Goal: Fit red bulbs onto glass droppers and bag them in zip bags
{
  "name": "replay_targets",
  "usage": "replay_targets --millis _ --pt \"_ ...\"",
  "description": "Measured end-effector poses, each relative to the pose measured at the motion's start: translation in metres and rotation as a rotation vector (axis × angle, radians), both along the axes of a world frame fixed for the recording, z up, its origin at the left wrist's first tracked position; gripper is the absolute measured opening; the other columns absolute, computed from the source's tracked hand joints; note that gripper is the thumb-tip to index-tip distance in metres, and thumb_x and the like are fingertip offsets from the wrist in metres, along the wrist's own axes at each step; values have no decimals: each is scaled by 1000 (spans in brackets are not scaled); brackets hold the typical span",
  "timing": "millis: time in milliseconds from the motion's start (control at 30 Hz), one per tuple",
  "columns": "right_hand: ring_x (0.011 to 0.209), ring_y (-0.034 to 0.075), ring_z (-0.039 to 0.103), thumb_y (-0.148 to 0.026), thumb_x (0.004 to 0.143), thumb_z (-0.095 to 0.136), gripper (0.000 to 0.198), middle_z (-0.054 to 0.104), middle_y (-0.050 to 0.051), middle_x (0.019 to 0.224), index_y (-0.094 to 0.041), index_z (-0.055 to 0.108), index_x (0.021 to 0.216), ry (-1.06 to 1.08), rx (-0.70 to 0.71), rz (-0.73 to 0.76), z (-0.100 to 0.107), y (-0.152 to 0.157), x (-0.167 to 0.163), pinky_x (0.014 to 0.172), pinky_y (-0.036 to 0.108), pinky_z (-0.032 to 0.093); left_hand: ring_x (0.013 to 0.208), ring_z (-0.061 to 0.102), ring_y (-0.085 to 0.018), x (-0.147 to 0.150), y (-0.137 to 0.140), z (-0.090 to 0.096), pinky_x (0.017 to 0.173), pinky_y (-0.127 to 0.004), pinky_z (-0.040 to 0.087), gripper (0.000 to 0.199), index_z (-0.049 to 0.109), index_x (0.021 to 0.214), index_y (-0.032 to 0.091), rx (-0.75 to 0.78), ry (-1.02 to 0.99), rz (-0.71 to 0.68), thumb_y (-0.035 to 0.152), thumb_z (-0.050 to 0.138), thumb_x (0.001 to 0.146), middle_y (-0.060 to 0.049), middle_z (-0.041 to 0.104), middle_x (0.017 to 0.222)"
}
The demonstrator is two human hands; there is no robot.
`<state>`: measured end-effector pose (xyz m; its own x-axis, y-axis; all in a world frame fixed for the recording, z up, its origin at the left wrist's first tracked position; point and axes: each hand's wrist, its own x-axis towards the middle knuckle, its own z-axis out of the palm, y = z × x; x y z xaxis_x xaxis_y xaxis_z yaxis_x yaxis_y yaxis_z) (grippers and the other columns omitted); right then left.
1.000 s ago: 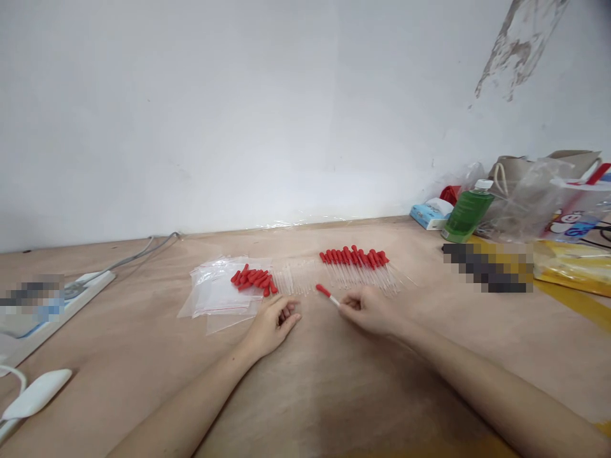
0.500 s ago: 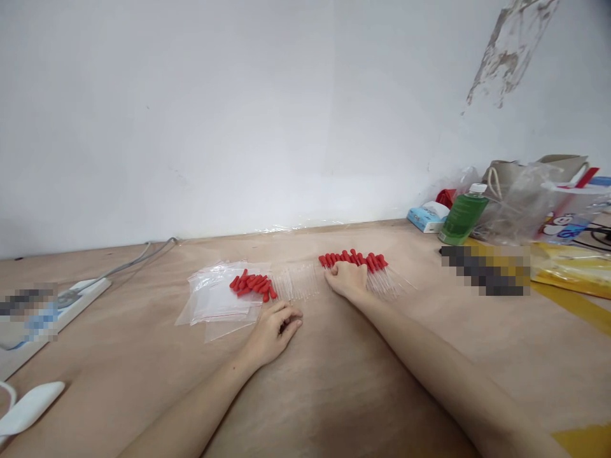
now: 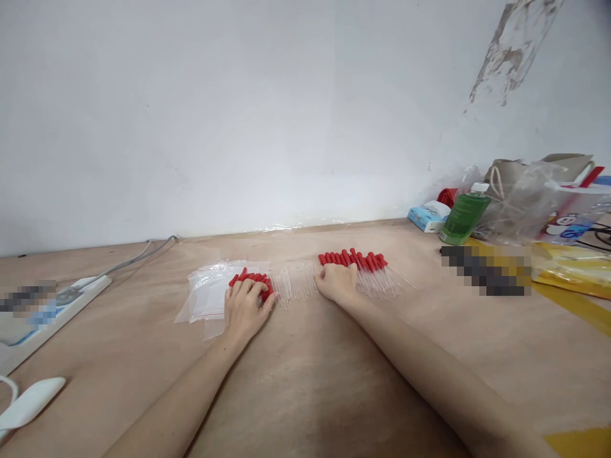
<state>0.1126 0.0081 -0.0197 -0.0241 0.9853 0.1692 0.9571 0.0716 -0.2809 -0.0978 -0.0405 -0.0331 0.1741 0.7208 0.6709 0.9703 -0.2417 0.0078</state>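
My left hand lies over a small pile of red rubber bulbs, thumb apart from the curved fingers; its fingertips touch the pile. Under the bulbs are clear zip bags, partly covered by that hand. Thin clear tubes lie side by side between my hands. At their right end, my right hand has its fingers pinched together; whatever is in the pinch is hidden. Just beyond and to its right is a row of droppers, clear tubes with red bulbs on their far ends.
A power strip with a grey cable sits at the left, a white object nearer me. On the right are a green bottle, a blue tissue pack, plastic bags and a yellow packet. A wall stands behind.
My left hand has moved left and forward onto the pile of red bulbs, its fingers opening out. My right hand has shifted slightly left, from the dropper row toward the bare tubes.
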Motion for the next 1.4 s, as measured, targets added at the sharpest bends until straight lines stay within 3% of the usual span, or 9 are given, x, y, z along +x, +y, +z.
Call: replay_targets --millis 133,400,500,600,700,867,1000,1133,1400 --pt "75 24 60 -33 77 45 27 65 13 77 -14 64 75 -3 -48 -24 5 12 -8 80 40 25 78 49 -25 2 3 -1 69 -37 31 26 60 70 20 4 38 54 44 52 78 -6 58 75" --pt "78 25 60 -25 67 56 16 66 12 80 -15 65 76 26 -182 -33 13 29 -18 76 39 30 77 49 -25 6 1 1 71 -38 32 23 60 71 18 7 -11 2 34 47 81 -7 57 75" --pt "77 25 60 -26 67 57 17 66 13 79 -14 64 77 41 -197 -33 15 28 -20 75 38 32 78 49 -23 10 -6 4 73 -37 36 18 59 78 17 -15 -114 -135 30 47 82 -7 56 78" --pt "80 25 60 -26 71 52 18 65 13 83 -15 63 80 62 -171 4 18 20 -16 69 34 35 75 49 -19 16 -19 5 70 -32 39 14 58 84 17 -163 -155 -415 25 46 82 -5 55 77" --pt "81 23 59 -26 78 43 20 64 12 85 -15 60 83 82 -120 62 20 4 -2 62 30 35 71 50 -16 23 -33 5 67 -29 40 12 58 84 19 -343 -158 -578 22 47 81 -4 54 76" --pt "70 16 55 -26 86 32 22 61 8 82 -14 50 86 181 101 285 3 -33 41 60 26 36 76 52 -17 31 -38 2 70 -31 42 20 59 95 19 -446 -232 -539 26 54 77 -5 55 85" --pt "77 15 54 -26 88 34 21 61 6 85 -16 50 94 260 225 499 -18 -58 67 70 27 38 75 53 -16 36 -32 0 68 -29 43 17 65 85 21 -486 -299 -547 30 51 82 -4 57 83" --pt "88 16 55 -24 87 37 25 63 5 98 -19 51 107 240 313 639 -21 -73 70 80 31 35 69 53 -14 42 -36 -1 62 -26 42 18 60 85 19 -522 -458 -525 31 46 85 -2 59 79" --pt "64 12 52 -21 86 39 24 64 2 78 -21 58 101 190 311 782 -12 -88 59 80 33 30 65 51 -12 47 -46 -2 58 -23 41 14 50 86 19 -639 -578 -553 31 44 86 1 54 73"
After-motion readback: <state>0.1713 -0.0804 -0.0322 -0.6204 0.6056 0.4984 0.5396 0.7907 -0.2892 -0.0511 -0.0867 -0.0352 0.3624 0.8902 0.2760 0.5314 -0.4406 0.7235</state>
